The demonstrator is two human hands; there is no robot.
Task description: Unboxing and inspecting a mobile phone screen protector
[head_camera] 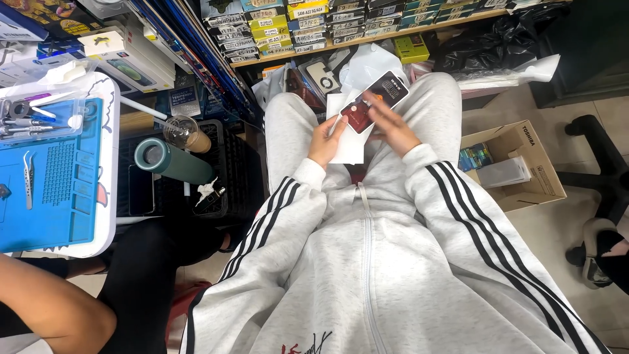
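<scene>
from the head view, a shelf along the top carries stacked flat packages with yellow, white and dark labels. one small yellow box sits just under the shelf. one open brown cardboard box stands on the floor to the right. one blue work mat covers the white table on the left. over the lap, the left hand pinches the lower edge of a flat dark-and-red packet, perhaps with white paper behind it. the right hand rests across the packet's right side, fingers spread flat.
</scene>
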